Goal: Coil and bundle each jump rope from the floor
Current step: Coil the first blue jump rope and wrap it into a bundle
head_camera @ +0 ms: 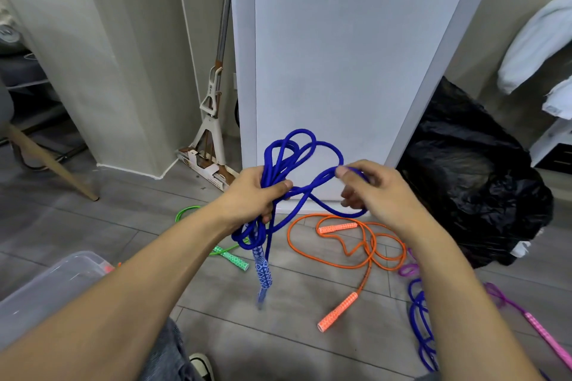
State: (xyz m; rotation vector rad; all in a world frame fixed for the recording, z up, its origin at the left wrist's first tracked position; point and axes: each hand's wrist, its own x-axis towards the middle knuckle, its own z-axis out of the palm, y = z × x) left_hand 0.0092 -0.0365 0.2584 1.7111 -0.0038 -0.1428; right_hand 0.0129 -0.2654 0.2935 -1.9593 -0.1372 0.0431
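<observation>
Fingers (280, 187) of my left hand (250, 195) curl round the blue rope (301, 133) coils, above the floor (294, 325); my right hand (380, 192) pinches one loop. Uneven coils could slip and tangle.

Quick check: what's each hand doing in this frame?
Left hand: grips the gathered loops of the blue jump rope.
Right hand: pinches one strand of the same rope.
</observation>
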